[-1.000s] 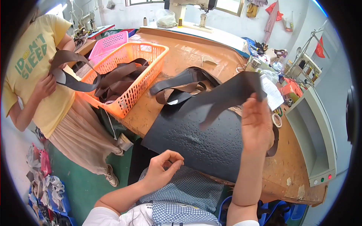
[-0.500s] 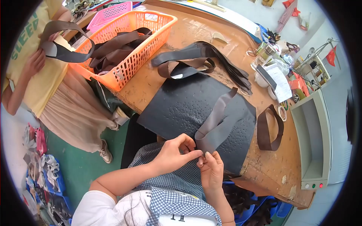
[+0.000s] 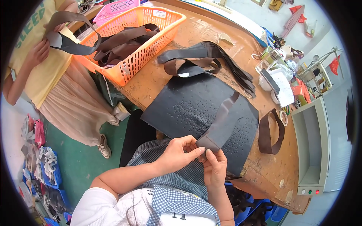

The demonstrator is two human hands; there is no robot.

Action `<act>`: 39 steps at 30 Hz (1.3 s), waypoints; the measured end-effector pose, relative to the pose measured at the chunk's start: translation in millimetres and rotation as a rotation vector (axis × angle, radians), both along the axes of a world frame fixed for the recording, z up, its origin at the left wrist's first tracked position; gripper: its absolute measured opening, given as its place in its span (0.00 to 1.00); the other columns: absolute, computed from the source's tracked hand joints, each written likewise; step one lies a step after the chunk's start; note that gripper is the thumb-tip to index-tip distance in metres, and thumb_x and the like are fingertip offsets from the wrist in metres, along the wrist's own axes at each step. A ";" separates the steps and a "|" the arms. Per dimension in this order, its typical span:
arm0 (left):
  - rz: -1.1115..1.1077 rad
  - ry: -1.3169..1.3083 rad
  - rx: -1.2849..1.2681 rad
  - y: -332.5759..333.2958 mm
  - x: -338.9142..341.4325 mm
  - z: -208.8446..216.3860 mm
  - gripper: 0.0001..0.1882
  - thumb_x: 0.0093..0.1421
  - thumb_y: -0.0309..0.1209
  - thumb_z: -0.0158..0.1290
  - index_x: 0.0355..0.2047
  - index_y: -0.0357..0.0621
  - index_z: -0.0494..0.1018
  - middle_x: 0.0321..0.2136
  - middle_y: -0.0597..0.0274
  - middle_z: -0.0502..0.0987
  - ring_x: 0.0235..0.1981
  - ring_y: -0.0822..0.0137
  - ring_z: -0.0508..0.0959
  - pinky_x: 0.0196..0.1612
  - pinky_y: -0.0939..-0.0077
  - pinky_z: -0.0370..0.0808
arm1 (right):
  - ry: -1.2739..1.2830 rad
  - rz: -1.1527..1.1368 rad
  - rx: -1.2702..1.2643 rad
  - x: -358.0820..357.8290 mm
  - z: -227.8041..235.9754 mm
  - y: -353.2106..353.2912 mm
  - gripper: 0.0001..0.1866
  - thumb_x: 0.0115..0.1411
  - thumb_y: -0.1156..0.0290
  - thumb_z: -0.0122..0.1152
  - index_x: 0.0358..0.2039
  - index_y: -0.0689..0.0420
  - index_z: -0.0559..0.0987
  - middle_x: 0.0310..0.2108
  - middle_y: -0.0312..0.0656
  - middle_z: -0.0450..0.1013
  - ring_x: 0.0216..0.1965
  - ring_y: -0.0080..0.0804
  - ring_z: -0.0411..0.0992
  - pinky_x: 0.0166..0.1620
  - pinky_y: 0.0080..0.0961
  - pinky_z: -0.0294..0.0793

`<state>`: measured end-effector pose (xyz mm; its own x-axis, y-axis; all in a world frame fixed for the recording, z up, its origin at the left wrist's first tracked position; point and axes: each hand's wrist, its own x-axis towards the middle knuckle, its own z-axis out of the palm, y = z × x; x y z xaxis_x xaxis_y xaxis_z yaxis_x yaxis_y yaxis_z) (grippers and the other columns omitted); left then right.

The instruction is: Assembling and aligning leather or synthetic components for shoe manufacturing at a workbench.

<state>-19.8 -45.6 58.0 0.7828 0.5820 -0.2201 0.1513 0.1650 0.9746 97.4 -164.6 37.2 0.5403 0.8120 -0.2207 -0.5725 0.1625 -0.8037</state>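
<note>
A brown-and-dark-grey strap [image 3: 220, 126] lies doubled over the pitted black mat [image 3: 177, 101], its near end lifted off the mat's front edge. My left hand [image 3: 179, 152] pinches the strap's near edge between thumb and fingers. Right beside it, my right hand [image 3: 215, 165] grips the same edge, thumb on top. Both sets of fingertips almost meet. Beyond the mat lies a bundle of dark straps [image 3: 226, 62], with a looped strap [image 3: 192, 67] in front of it. Another brown strap loop [image 3: 270, 132] stands on the table to the right.
An orange basket [image 3: 130, 71] of brown straps sits at the table's far left, a pink basket [image 3: 117, 9] behind it. A co-worker's hand [image 3: 37, 52] holds a strap loop on the left. Tape rolls [image 3: 283, 116] and a grey box-like machine [image 3: 311, 147] occupy the right.
The strap's near end, earlier a rounded open fold, now lies flatter with its edge turned toward me. Both hands still grip it. The whole view has shifted slightly.
</note>
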 end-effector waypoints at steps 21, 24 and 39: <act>0.206 -0.075 0.024 1.2 -4.3 1.0 0.13 0.61 0.32 0.60 0.25 0.39 0.71 0.19 0.70 0.74 0.22 0.85 0.72 0.24 0.88 0.70 | 0.024 0.049 0.047 -11.5 -7.7 13.6 0.14 0.63 0.78 0.58 0.49 0.61 0.73 0.41 0.40 0.75 0.37 0.24 0.73 0.40 0.24 0.75; 0.205 -0.071 0.123 1.0 -4.8 0.2 0.13 0.62 0.31 0.59 0.25 0.37 0.70 0.19 0.68 0.75 0.21 0.83 0.73 0.24 0.87 0.72 | 0.034 0.030 0.028 -19.5 -3.1 13.5 0.17 0.62 0.78 0.58 0.52 0.60 0.71 0.45 0.41 0.74 0.39 0.27 0.74 0.43 0.25 0.75; 0.235 -0.091 0.251 -0.3 -2.6 -3.5 0.13 0.62 0.30 0.58 0.24 0.36 0.71 0.17 0.66 0.76 0.20 0.83 0.73 0.21 0.86 0.69 | 0.098 0.014 0.026 -17.4 -7.0 14.3 0.16 0.60 0.78 0.63 0.48 0.58 0.73 0.41 0.38 0.75 0.36 0.25 0.72 0.41 0.24 0.74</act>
<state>-22.5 -45.9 54.5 0.6313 0.7754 0.0170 0.0483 -0.0612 0.9970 80.0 -150.2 30.3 0.5060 0.8254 -0.2505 -0.6506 0.1746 -0.7390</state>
